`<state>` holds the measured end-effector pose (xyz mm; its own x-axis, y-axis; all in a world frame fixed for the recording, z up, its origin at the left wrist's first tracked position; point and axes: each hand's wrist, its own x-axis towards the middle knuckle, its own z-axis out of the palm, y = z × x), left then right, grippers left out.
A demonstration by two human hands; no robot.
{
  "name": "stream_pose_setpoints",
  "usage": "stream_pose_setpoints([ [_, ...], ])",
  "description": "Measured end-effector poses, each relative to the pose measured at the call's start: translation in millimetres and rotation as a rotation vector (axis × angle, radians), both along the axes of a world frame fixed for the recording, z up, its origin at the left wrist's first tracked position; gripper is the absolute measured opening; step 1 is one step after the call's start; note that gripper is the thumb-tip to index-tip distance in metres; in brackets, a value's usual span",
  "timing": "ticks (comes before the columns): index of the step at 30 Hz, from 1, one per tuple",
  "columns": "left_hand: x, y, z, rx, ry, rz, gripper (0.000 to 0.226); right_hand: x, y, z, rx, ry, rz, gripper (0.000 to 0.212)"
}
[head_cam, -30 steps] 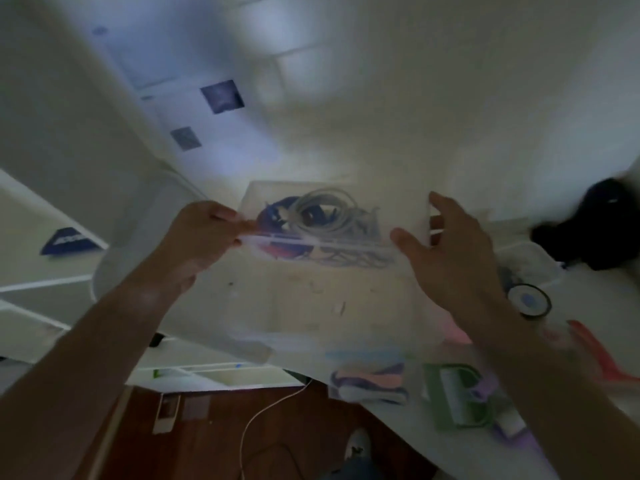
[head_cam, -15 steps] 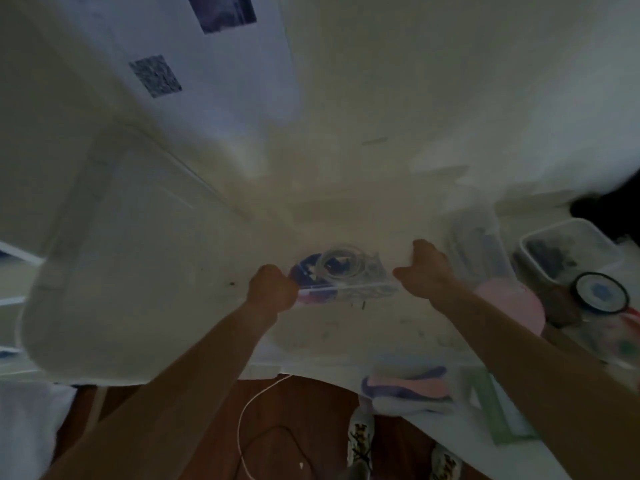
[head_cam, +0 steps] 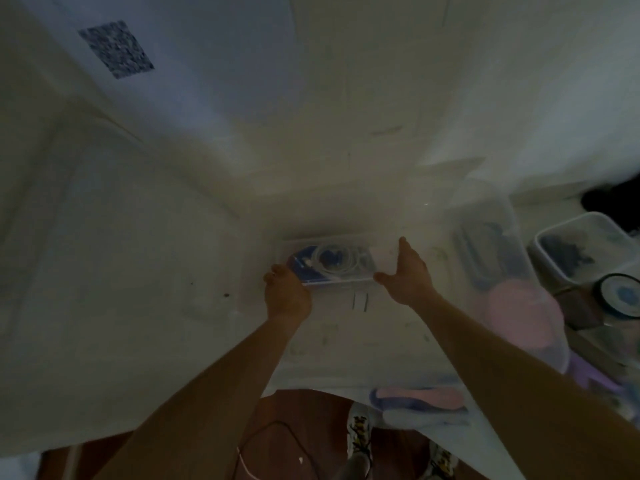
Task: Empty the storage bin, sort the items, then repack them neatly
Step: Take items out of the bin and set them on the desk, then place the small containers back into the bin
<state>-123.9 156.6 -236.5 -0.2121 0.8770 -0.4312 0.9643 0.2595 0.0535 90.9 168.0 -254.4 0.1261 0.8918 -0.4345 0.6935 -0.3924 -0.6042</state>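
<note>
- Hands flanked a small clear box [head_cam: 330, 263] of coiled cables, which sat on the white table [head_cam: 173, 271].
- Left hand [head_cam: 286, 295] gripped the box's left end, fingers curled.
- Right hand [head_cam: 408, 275] touched its right end, fingers straight and spread.
- Right of the box stood clear bins [head_cam: 491, 244].

Home room: white table [head_cam: 346, 188], wooden floor [head_cam: 294, 427], plastic household containers [head_cam: 585, 244].

A small clear box [head_cam: 330, 263] holding coiled white cable and something blue is seen at mid-frame, lying flat. It is set deep inside the large translucent storage bin [head_cam: 104, 271].
</note>
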Motion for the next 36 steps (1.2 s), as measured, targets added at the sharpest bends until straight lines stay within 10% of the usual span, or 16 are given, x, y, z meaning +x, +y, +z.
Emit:
stream_pose_setpoints([
  [9,1,-6,-4,0.106,0.317,-0.292,0.052,0,-8,7,0.023,-0.181,0.095,0.096],
  [22,189,-66,152,0.444,-0.168,-0.487,0.065,116,-144,163,0.694,0.062,-0.536,0.020],
  [36,371,-103,136,0.467,-0.247,-0.822,0.024,303,-208,133,0.597,0.124,-0.716,0.011],
])
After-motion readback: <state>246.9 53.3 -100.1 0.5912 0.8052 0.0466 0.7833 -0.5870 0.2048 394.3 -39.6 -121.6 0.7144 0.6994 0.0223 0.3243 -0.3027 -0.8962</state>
